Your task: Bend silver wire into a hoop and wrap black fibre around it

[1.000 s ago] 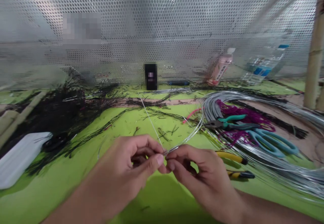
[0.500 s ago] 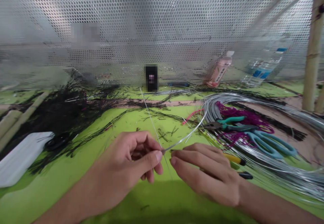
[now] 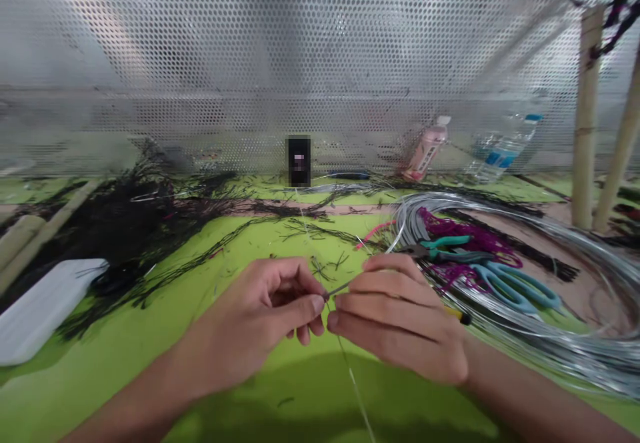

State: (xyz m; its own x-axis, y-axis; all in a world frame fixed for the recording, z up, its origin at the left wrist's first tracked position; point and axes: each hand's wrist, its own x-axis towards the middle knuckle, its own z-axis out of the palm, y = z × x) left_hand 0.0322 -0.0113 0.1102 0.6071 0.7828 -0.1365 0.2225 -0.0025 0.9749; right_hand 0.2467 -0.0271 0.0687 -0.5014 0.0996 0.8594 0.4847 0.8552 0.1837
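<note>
Between thumb and forefinger, my left hand [image 3: 265,313] pinches a grey metal wire [image 3: 340,289] at its end. The wire runs rightward under the fingers of my right hand [image 3: 407,319], which are closed together over it; my right thumb is hidden. A thin pale strand [image 3: 359,396] crosses at my left fingertips and trails down toward the front edge. Just beyond my right hand lie teal-handled pliers [image 3: 450,246] and blue-handled scissors [image 3: 517,286], on purple cord [image 3: 430,219] and a large coil of silver wire [image 3: 463,201].
Black fibre bundles [image 3: 130,229] and a white slab [image 3: 50,306] lie left on the green surface [image 3: 240,403]. A pink bottle [image 3: 427,149], a clear bottle [image 3: 505,153] and a pixelated dark object [image 3: 299,173] stand by the perforated screen [image 3: 225,43]. Bamboo poles [image 3: 586,129] rise at right.
My right hand has moved up and left, its fingers now over the wire close to my left hand. The thin strand now reaches farther down toward the front. The view has shifted slightly right.
</note>
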